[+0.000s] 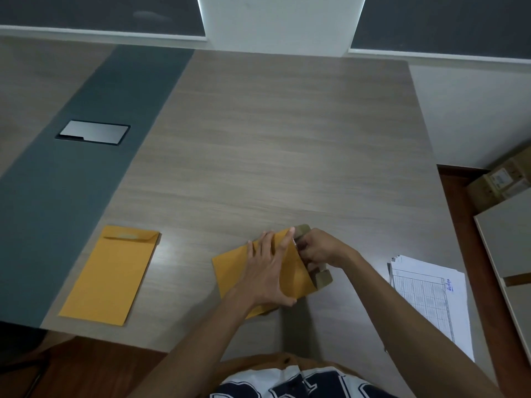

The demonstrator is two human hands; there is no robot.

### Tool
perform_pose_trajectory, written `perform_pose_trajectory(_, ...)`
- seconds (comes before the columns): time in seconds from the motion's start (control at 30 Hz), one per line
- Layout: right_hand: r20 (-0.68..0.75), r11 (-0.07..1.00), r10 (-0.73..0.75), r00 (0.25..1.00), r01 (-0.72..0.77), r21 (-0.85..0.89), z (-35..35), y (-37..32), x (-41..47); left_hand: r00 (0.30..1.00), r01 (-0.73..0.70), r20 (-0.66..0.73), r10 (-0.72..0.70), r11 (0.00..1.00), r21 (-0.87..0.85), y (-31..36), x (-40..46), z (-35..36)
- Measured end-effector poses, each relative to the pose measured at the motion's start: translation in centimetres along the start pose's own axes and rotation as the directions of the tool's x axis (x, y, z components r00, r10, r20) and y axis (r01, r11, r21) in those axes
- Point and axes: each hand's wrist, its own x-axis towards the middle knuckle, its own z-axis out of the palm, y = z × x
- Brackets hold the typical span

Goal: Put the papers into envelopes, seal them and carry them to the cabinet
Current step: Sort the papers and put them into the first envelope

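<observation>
A yellow-brown envelope (230, 265) lies on the wooden table (273, 139) in front of me. My left hand (268, 271) presses flat on its right half, fingers spread. At the envelope's right end, my right hand (319, 251) pinches the flap (323, 278), which shows its duller inner side. A second envelope (112, 275) of the same colour lies flat at the near left, flap folded down. A stack of printed papers (431, 294) with a table and blue handwriting lies at the near right edge of the table.
A dark grey strip (86, 168) runs along the left of the table, with a metal cable hatch (93, 132) set in it. Cardboard boxes (500, 182) and a pale cabinet top (508, 239) stand on the right, beyond the table's edge.
</observation>
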Motion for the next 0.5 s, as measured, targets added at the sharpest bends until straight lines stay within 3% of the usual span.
perform_pose_trajectory(0.27, -0.035, 1.0, 0.029, 0.999, -0.029, 0.002, 0.7, 0.3, 0.8, 1.0, -0.011, -0.003, 0.011, 1.0, -0.007, 0.2, 0.0, 0.7)
perform_pose_trajectory(0.43, -0.191, 0.964, -0.012, 0.981, 0.062, 0.259, -0.1, 1.3, 0.3, 0.999, 0.028, 0.014, -0.029, 0.999, 0.015, -0.6, 0.2, 1.0)
perform_pose_trajectory(0.5, -0.299, 0.955, -0.015, 0.954, 0.103, 0.279, -0.1, 2.2, 0.4, 0.997, 0.047, 0.061, -0.05, 0.998, 0.051, -1.0, 0.5, 1.4)
